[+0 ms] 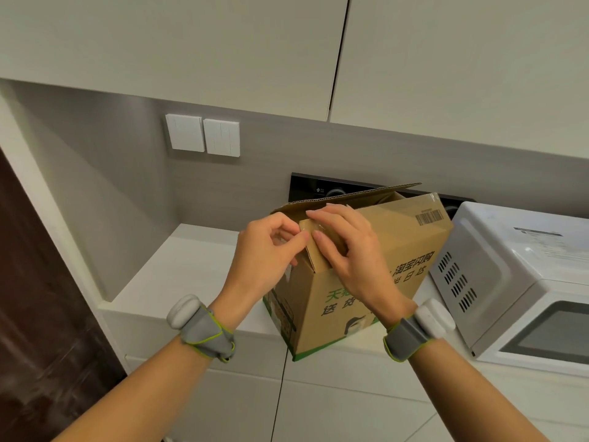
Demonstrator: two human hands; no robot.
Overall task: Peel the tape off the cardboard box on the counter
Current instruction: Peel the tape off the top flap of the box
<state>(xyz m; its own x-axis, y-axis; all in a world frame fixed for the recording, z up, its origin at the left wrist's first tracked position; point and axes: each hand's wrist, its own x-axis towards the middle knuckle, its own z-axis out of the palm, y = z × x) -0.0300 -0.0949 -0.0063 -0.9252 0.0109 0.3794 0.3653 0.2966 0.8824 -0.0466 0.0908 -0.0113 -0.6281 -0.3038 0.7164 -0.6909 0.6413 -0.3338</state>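
Observation:
A brown cardboard box (398, 247) with green print and a barcode label stands on the white counter (178, 269), its top flaps partly raised. Clear tape (314, 228) runs over the near top corner of a flap. My left hand (264, 253) pinches at the tape's edge on that corner with thumb and forefinger. My right hand (350, 250) lies over the same flap, its fingers pressing the cardboard beside the tape. Both wrists wear grey bands with white pods.
A white microwave (516, 282) stands right beside the box. Behind the box a black panel (306, 186) sits in the grey wall, with two white switch plates (204, 134) to the left. Wall cabinets (223, 43) hang overhead. A dark door (38, 298) is at the left.

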